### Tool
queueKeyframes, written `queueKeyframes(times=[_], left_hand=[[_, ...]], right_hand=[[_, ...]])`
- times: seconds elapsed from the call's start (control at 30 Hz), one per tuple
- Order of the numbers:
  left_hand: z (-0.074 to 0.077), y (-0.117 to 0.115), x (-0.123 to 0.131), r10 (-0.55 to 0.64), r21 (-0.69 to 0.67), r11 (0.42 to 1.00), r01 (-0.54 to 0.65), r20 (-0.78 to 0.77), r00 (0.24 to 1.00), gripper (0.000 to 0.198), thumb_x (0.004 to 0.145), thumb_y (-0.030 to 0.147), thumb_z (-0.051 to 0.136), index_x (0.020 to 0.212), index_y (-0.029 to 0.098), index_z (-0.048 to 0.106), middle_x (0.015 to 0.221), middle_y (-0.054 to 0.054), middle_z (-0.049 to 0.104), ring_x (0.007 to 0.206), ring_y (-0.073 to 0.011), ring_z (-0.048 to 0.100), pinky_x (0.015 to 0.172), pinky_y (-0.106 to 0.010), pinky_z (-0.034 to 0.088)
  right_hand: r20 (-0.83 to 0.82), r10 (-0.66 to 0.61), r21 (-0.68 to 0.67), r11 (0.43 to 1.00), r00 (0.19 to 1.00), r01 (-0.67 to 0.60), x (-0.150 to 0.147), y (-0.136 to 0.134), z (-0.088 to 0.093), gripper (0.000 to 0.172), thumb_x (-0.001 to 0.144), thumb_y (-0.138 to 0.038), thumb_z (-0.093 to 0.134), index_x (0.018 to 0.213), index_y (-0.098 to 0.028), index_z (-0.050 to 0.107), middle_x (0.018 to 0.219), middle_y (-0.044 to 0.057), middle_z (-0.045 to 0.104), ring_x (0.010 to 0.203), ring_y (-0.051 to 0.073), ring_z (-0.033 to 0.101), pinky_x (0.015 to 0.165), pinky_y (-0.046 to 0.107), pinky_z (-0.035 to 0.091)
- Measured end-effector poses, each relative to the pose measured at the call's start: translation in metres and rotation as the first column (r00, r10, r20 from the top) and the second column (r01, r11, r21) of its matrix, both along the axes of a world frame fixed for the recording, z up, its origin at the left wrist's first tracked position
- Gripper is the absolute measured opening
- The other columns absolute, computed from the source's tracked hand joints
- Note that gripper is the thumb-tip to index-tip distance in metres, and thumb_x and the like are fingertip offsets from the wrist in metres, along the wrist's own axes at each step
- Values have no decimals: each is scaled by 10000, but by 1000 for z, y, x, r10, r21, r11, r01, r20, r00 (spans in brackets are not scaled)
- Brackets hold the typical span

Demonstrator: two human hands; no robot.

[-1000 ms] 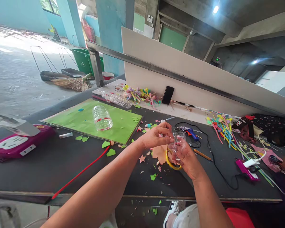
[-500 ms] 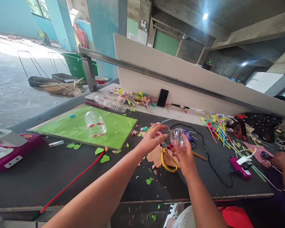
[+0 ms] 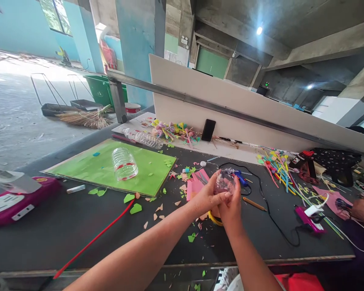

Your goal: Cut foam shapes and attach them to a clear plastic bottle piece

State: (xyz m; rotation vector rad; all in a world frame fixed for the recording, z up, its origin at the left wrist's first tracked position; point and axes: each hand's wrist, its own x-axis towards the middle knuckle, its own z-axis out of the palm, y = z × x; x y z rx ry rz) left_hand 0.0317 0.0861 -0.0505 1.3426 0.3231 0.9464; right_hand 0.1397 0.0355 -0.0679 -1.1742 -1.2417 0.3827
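Both my hands meet above the middle of the black table point(image 3: 63, 226) around a small clear plastic piece point(image 3: 223, 181), which looks like a cut bottle part. My left hand point(image 3: 206, 199) cups it from the left and below, fingers curled against it. My right hand point(image 3: 232, 204) grips it from the right, fingers wrapped up its side. Yellow-handled scissors point(image 3: 212, 218) lie on the table just under my hands, mostly hidden. Pink paper point(image 3: 195, 184) and paper scraps lie to the left of my hands.
A green sheet point(image 3: 87, 167) carries a cut clear bottle point(image 3: 125, 163). A blue glue gun point(image 3: 240, 177) with a black cable, a pencil point(image 3: 254, 204), coloured straws point(image 3: 280, 169), a phone point(image 3: 208, 129) and a pink device point(image 3: 12, 200) lie around. Another person's hand point(image 3: 361, 208) shows at the right.
My left hand has closed in from the upper left onto the clear piece and now cups it from below. Both hands have drawn together. The camera view shifted a little.
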Motion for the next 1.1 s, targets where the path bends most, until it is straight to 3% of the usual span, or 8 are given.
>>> queueKeyframes(times=[0.17, 0.27, 0.53, 0.63, 0.73, 0.93, 1.03, 1.1], left_hand=[[0, -8, 8, -2, -128, 992, 16, 110, 994, 1265, 633, 361, 848, 1534, 262, -35, 1461, -177, 410, 1179, -300, 569, 987, -425, 475], [-2, -11, 10, 1, -152, 988, 17, 113, 994, 1339, 587, 321, 878, 1526, 294, -75, 1439, -174, 432, 1067, -276, 629, 921, -419, 517], [4, -5, 3, 23, -90, 996, -12, 127, 992, 800, 681, 409, 811, 1365, 200, 453, 1331, -155, 545, 1247, -297, 512, 1078, -451, 384], [7, -1, -3, 34, -70, 997, -28, 90, 995, 693, 716, 421, 783, 1306, 186, 507, 1270, -147, 588, 1228, -290, 523, 1072, -462, 379], [11, -1, -8, -47, -37, 998, 51, 93, 995, 621, 736, 435, 761, 1259, 174, 553, 1223, -129, 623, 1179, -280, 554, 1042, -438, 400], [14, -4, -12, -168, -105, 979, 172, 46, 985, 530, 774, 411, 732, 1233, 181, 600, 1180, -90, 671, 1160, -260, 583, 1050, -403, 394], [10, -5, -8, -162, -124, 977, 171, 81, 983, 574, 750, 396, 758, 1255, 181, 590, 1181, -98, 676, 1152, -271, 593, 1047, -418, 403], [7, -3, -5, -145, -127, 979, 159, 114, 983, 601, 739, 387, 769, 1272, 188, 576, 1187, -100, 674, 1147, -271, 598, 1045, -423, 407]], right_hand=[[70, -75, 41, 997, 995, 72, 0, -2, -5, 825, 818, -407, 642, 1491, -249, 191, 1402, 184, 503, 1130, 296, 635, 859, 453, 565], [-14, -70, 72, 995, 997, 71, -1, -3, -3, 846, 813, -407, 660, 1491, -271, 173, 1408, 181, 498, 1090, 287, 656, 852, 451, 562], [-331, 141, 58, 990, 933, -129, -1, -8, 12, 840, 825, -404, 686, 1482, -287, 175, 1411, 164, 517, 1197, 278, 599, 1016, 485, 460], [-378, 201, 49, 979, 904, -197, 3, -8, 15, 828, 836, -398, 681, 1482, -278, 178, 1451, 152, 484, 1274, 268, 540, 1085, 499, 391], [-358, 258, 3, 961, 897, -275, 8, -11, 16, 845, 855, -394, 663, 1506, -311, 132, 1534, 117, 380, 1348, 256, 462, 1117, 492, 354], [-208, 275, -67, 953, 939, -294, 23, -17, 17, 887, 844, -380, 681, 1523, -344, 110, 1636, 16, 92, 1487, 216, 157, 1189, 458, 210], [-232, 286, -48, 951, 930, -305, 26, -14, 20, 905, 816, -360, 716, 1512, -362, 138, 1636, 16, 93, 1473, 231, 214, 1159, 465, 290], [-281, 261, -17, 961, 924, -276, 26, -10, 19, 874, 773, -364, 758, 1479, -335, 243, 1609, 65, 217, 1410, 262, 366, 1118, 476, 361]])
